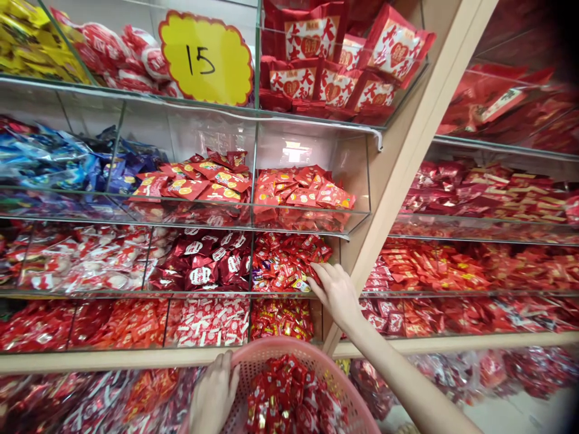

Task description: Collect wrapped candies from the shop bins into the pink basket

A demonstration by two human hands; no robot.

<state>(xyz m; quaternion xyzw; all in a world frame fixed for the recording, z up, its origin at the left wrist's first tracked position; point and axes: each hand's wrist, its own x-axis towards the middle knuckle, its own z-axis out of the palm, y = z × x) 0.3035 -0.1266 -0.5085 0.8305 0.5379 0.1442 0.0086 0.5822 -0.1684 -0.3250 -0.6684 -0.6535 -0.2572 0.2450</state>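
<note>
A pink plastic basket (332, 367) with a perforated wall stands at the bottom middle, holding a heap of red-wrapped candies (289, 401). At its left rim is my left hand (213, 395), fingers bent over the edge and thumb along the inner side. My right hand (337, 295) reaches over the front of a shelf compartment of small red candies (289, 259). Its thumb and forefinger are curled around a red wrapper at the right side of that pile. Part of the grip is covered by the fingers.
Clear dividers split the shelves into compartments of wrapped sweets. A yellow price card (207, 58) marked 15 hangs at the top. A slanting wooden upright (407, 150) stands right of my right hand. Below the wooden ledge (113, 360) lie more bagged sweets (151, 392).
</note>
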